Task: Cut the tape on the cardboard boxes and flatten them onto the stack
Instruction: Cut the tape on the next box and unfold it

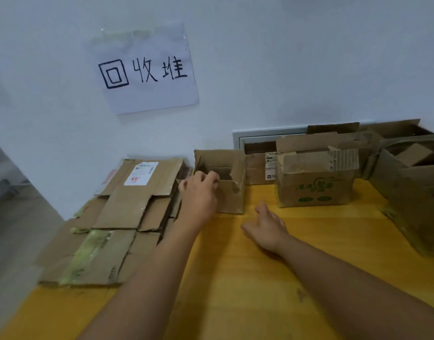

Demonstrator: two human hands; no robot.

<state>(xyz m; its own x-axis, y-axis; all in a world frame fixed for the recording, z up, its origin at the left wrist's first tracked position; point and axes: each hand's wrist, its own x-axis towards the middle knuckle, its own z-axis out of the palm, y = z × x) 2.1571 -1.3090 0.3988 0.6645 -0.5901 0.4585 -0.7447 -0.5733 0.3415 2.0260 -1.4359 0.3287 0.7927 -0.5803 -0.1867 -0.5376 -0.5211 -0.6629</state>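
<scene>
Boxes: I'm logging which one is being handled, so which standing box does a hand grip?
The small plain box beside the flat stack; the left hand grips its rim. The others stand untouched.

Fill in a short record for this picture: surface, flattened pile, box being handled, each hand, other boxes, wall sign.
surface: yellow table
flattened pile: cardboard stack at the table's left, by the wall
box being handled: small open box, upright, right of the stack
left hand: fingers curled over the small box's near-left edge
right hand: open, above the table, holding nothing
other boxes: green-printed box and more open boxes to the right
wall sign: handwritten paper sign
</scene>
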